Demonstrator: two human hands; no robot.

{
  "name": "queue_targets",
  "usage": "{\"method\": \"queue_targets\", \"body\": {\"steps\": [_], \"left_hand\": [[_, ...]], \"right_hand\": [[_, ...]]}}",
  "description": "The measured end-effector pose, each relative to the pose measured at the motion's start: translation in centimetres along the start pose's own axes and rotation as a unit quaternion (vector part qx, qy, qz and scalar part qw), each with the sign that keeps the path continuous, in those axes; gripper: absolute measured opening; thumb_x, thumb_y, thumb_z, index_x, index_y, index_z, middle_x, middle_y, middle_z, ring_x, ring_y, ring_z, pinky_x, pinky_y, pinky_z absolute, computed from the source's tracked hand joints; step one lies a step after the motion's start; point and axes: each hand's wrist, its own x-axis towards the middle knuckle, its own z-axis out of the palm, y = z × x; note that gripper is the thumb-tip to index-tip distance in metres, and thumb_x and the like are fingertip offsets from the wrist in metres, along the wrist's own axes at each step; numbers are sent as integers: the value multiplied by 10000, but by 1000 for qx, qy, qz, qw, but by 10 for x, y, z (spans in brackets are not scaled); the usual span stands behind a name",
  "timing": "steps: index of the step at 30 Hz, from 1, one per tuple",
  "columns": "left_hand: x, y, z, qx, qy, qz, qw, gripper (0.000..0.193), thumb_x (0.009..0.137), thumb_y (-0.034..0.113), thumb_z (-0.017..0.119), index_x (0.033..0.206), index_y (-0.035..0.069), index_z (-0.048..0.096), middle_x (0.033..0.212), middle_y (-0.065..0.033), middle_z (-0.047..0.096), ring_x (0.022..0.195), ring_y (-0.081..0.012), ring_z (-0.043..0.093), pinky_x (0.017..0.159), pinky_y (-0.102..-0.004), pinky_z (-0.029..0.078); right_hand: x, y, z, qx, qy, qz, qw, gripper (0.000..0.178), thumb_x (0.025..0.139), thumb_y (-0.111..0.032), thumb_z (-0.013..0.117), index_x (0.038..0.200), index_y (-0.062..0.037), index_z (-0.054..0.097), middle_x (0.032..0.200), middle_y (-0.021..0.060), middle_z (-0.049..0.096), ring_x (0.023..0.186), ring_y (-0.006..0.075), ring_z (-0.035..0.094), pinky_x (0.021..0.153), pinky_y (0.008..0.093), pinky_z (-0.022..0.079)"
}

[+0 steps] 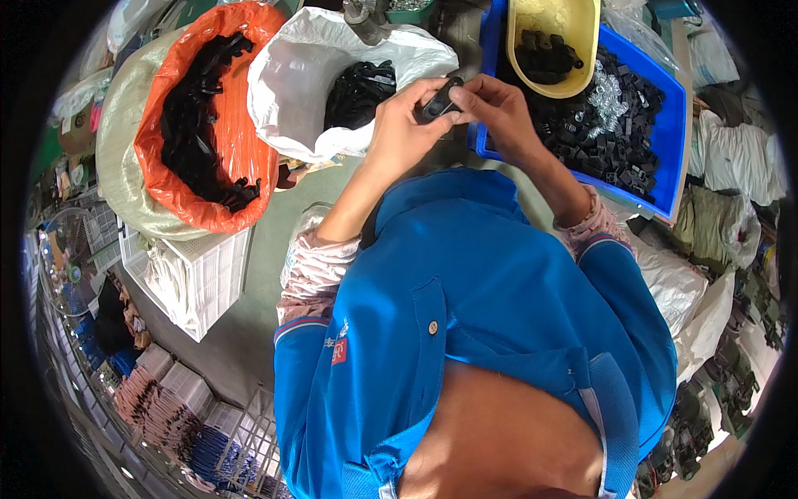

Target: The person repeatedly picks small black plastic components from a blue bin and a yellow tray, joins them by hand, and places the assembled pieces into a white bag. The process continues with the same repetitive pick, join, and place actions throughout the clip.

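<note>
Between my two hands is a small, elongated black plastic part [438, 101] with rounded ends; its exact kind I cannot tell. My left hand [402, 125] grips it from the left, fingers bent round its side. On the other side, my right hand [502, 114] pinches its right end with thumb and fingers. Both hands are above the gap between an open white sack [287, 79] and a blue bin [680, 125]. Black pieces [359, 93] lie inside the sack. Many small black blocks [619, 154] and a heap of clear bits [609, 101] fill the bin.
A yellow tub [588, 33] with dark parts sits over the bin's far side. At left, an orange bag [249, 116] holds black strips, above a white plastic crate [218, 279]. A metal fixture [363, 21] stands behind the sack. Plastic sacks [731, 150] line the right.
</note>
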Motion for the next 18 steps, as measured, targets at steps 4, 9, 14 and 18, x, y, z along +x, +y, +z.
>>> {"method": "queue_targets", "body": {"steps": [4,9,14,18], "left_hand": [[8,16,2,27,23,-12,999,462,776,175,815,1105,25,528,991,-142,687,894,-224,678,782,-329,531],[13,11,-12,77,-20,130,988,309,819,157,757,1032,44,563,1001,-143,671,851,-381,653,703,-396,528],[14,11,-21,83,-63,28,994,219,867,149,719,987,28,582,813,-114,673,700,-187,673,600,-290,506],[12,-11,-17,-72,21,-12,997,184,894,169,700,975,52,585,660,-41,639,567,-61,544,534,-250,441]], "right_hand": [[-5,1,3,20,46,-14,999,169,894,-169,711,912,-13,647,837,28,657,768,70,601,700,227,497],[1,3,1,161,120,-10,980,112,905,-97,698,865,-25,622,844,34,648,767,111,647,667,238,535],[-2,-29,-20,-172,51,-28,983,169,869,-165,740,925,-25,663,895,54,656,837,161,656,709,268,535],[14,-72,-92,-735,177,-231,612,238,769,-158,769,969,-50,697,1033,123,648,978,305,613,820,365,516]]}}
